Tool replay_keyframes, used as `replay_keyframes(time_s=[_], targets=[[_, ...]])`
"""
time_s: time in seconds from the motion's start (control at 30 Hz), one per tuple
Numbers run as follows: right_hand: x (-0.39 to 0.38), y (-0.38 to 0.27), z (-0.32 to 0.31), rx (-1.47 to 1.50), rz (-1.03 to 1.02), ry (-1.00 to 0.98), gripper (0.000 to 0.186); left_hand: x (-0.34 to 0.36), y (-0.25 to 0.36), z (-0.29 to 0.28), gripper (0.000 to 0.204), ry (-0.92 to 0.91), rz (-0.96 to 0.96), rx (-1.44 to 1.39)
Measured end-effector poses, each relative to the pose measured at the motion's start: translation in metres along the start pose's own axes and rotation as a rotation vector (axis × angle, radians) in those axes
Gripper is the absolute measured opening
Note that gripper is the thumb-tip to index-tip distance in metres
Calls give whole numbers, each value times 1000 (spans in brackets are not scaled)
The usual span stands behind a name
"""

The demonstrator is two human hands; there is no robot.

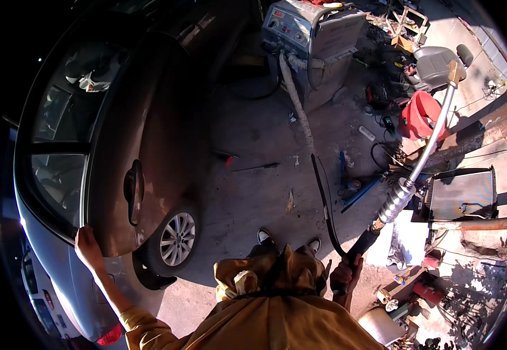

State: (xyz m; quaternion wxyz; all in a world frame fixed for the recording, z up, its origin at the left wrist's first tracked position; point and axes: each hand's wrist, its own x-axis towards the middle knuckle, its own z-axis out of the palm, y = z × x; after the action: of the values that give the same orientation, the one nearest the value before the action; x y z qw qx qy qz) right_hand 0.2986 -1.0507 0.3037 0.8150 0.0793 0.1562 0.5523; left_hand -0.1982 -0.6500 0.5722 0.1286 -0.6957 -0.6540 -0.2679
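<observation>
Gripping the tool [396, 201], I have my right hand [345, 275] closed around its dark handle, low at between 4 and 5 o'clock, with 12 straight ahead of me. From my fist the shaft slants up past a silver weight to a tip [454, 71] at 2 o'clock, aimed away from the car and apart from the door [119, 146].

My left hand [88, 249] is at 8 o'clock, its fingers on the door's lower corner beside the window; I cannot tell how tightly they close there.

A cable [324, 207] runs from the machine [338, 41], near 1 o'clock, down to my right fist, which hides where it joins. I judge the getting-ready part done: tool in hand, cable led to it. Any work on the door with the tip seems left, since they do not meet now. Shadow over much of the door hides whether any spot has already been worked.

Farther out, the wheel [177, 239] sits towards 8 o'clock, inward of my left hand. On the other side, a red bucket [422, 114] stands between 2 and 3, and a radiator [462, 195] lies at 3.
</observation>
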Motion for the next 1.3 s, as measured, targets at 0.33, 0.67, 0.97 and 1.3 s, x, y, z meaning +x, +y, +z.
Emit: replay_keyframes(time_s=[0.33,0.67,0.97,1.3], targets=[[120,23,-19,-319,228,233,39,40,47,192,27,-236,67,-239],[281,-50,-120,-324,628,671,24,33,136,370,17,-788,-92,-198],[458,-199,-216,-749,486,1046,23,-2,142,581,29,-1073,-79,-121],[633,-245,-383,-810,375,1139,28,42,81,871,62,-717,487,344]])
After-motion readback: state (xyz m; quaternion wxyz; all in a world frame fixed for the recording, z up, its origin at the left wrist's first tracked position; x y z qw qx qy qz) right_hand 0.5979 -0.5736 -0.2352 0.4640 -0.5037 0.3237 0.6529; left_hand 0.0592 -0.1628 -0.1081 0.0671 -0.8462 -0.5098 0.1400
